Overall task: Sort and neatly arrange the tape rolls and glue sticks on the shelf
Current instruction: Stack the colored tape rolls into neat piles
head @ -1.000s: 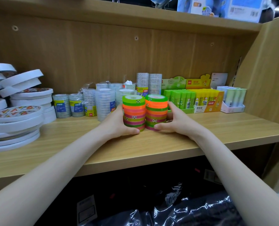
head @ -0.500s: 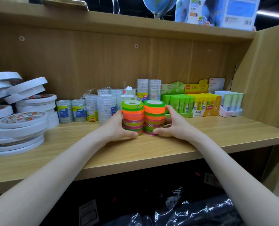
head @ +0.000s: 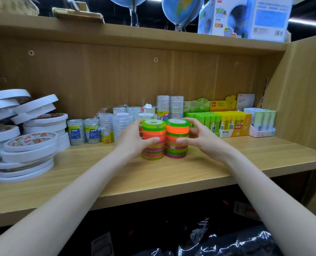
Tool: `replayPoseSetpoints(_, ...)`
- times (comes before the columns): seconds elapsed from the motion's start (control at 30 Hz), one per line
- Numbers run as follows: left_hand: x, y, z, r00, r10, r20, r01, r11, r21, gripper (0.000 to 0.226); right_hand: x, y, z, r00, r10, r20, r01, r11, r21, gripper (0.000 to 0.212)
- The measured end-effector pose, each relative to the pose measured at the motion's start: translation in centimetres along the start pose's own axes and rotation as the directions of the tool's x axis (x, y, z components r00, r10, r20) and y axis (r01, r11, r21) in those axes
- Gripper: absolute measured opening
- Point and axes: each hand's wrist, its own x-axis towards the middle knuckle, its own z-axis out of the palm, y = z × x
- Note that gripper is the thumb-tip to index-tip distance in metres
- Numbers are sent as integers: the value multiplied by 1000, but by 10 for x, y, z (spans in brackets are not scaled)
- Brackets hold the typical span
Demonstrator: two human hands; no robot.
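Two stacks of coloured tape rolls stand side by side on the wooden shelf (head: 172, 174). My left hand (head: 133, 139) grips the left stack (head: 153, 130), thumb across its front and fingers behind. The right stack (head: 177, 126) is gripped the same way by my right hand (head: 203, 139). Clear tape rolls (head: 90, 131) stand behind and to the left. Boxes of green glue sticks (head: 205, 120) and yellow glue sticks (head: 232, 122) sit to the right at the back.
Large white tape rolls (head: 24, 137) are piled unevenly at the far left. A small tray of pastel glue sticks (head: 260, 120) stands by the right side wall (head: 301, 93). Globes and a blue box (head: 245, 17) stand on the shelf above.
Both hands have risen from the base of the stacks to their middle, thumbs now across the fronts. The stacks have shifted a little toward the back.
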Motion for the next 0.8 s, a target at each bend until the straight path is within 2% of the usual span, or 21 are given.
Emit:
replayPoseSetpoints(0.13, -2, 1, 1, 998, 25, 50, -23, 999, -39, 90, 2, -9, -3, 1000, -26, -8, 26, 998, -60, 88)
replayPoseSetpoints(0.23, -2, 0, 2, 999, 22, 28, -21, 1000, -23, 96, 3, -14, -1, 994, -97, -45, 90, 988, -125, 81)
replayPoseSetpoints(0.37, -1, -1, 0, 998, 56, 15, -57, 997, 54, 89, 3, -14, 1, 982, -182, -55, 157, 940, -302, 68)
replayPoseSetpoints(0.47, 0, 2, -3, 994, 95, 50, -99, 992, 75, 79, 4, -10, 5, 972, -217, -92, 173, 921, -348, 69)
replayPoseSetpoints(0.57, -1, 5, -5, 993, 84, 85, -84, 996, -5, 80, 3, -6, 8, 976, -190, -110, 152, 946, -286, 75)
replayPoseSetpoints(0.67, -4, 3, -6, 995, -32, 98, 51, 978, -201, 82, -5, -5, 3, 988, -109, -112, 100, 992, -77, 72)
replayPoseSetpoints(0.8, -3, -4, -12, 972, -163, 170, 227, 842, -489, 45, -10, 0, -8, 991, -56, -123, 64, 996, 59, 61)
